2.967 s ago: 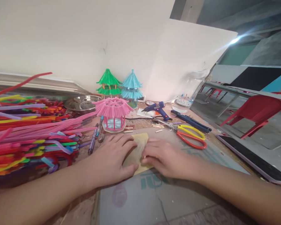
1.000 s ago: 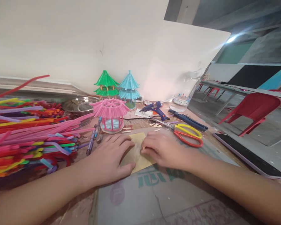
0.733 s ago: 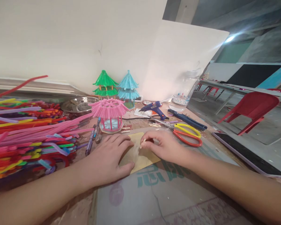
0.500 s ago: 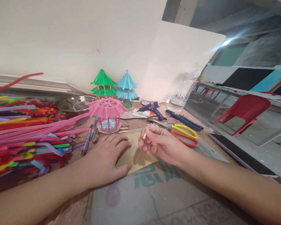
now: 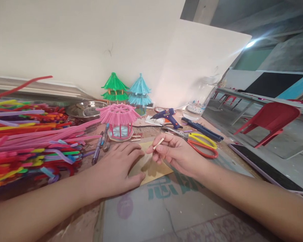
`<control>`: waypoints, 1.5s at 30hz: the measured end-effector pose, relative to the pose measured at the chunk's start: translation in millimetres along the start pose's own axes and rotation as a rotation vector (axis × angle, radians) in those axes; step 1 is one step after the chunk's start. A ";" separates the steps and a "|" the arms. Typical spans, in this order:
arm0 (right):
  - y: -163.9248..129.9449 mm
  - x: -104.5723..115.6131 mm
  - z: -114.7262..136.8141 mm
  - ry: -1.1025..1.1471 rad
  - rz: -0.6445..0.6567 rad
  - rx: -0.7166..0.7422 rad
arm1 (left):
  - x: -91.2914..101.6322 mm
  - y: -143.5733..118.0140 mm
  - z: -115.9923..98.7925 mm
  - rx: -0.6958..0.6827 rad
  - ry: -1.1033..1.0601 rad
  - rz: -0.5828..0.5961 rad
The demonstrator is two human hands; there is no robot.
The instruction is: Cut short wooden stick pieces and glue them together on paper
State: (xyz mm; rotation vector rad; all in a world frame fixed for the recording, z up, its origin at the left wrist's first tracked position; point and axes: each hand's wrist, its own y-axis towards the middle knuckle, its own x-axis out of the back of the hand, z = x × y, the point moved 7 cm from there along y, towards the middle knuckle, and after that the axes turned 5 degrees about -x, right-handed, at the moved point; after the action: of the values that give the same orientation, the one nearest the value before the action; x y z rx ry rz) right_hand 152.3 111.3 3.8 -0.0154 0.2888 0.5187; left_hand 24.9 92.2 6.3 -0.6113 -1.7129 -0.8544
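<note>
Between the thumb and fingers of my right hand is a short pale wooden stick, tilted up to the right. My left hand lies with its fingers spread over the left part of a tan sheet, which looks like sandpaper. The right hand is above the sheet's right side. Just beyond the left hand stands a small pink pavilion with a pipe-cleaner roof. A few similar sticks lie beside its base.
Bundled pipe cleaners fill the left. Behind stand a green pavilion, a blue pavilion and a metal dish. A glue gun, scissors, dark-blue pliers-like tool and phone lie at right. Pens lie left.
The stick in my right hand has turned and more of its length shows. The view has shifted slightly, so everything sits a little further right. My left hand stays on the sheet.
</note>
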 end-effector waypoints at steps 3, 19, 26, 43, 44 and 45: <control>-0.1 -2.5 0.5 -0.061 0.007 0.038 | -0.6 0.3 -0.2 0.003 -0.007 0.015; 39.0 19.5 20.4 -1.347 -0.213 0.263 | -0.1 -3.8 2.3 0.011 0.003 -0.003; 65.1 9.3 25.4 -1.411 -0.216 0.295 | 2.5 -2.5 0.9 0.022 -0.006 -0.014; 29.9 83.5 41.7 -1.611 -0.135 -0.038 | -3.4 -2.8 7.9 0.024 0.034 -0.029; 30.0 82.2 41.2 -1.619 -0.128 -0.044 | -3.4 -2.6 7.9 0.030 0.033 -0.023; 29.8 80.6 40.9 -1.631 -0.120 -0.050 | -3.2 -2.4 7.7 0.036 0.031 -0.013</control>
State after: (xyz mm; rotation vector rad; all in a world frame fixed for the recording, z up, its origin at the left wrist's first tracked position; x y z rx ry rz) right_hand 215.4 180.0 22.5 0.3294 -1.3104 0.2867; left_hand 19.5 96.9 1.4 -0.5604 -1.7020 -0.8366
